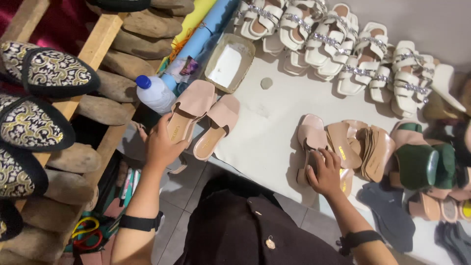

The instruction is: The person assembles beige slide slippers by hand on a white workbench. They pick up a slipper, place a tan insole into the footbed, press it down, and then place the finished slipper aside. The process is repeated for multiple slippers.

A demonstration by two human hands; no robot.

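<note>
**Two hands, two pink sandals at the counter's edge**

The left hand closes its grip on the heel end of a pale pink block-heel sandal, which lies on the white counter just beside its mate — both close to the near-left corner, toes pointing away. A clear plastic bottle with a blue cap sits touching the first sandal's far side. The right hand presses down on another pink sandal that stands by the counter's front edge, fingers curled over its heel and sole; whether they truly clasp it or only rest there, I cannot tell. Against that sandal leans a stack of tan insoles.

Risks, as I judge them: the pair by the left hand lies so near the corner that a sideways tug could drag the mate off onto the tiled floor, or knock the bottle over. On the right, a careless lift could topple the leaning insoles — they look loosely stacked.

Rows of white sandals with sparkly straps lie well apart at the back.
</note>
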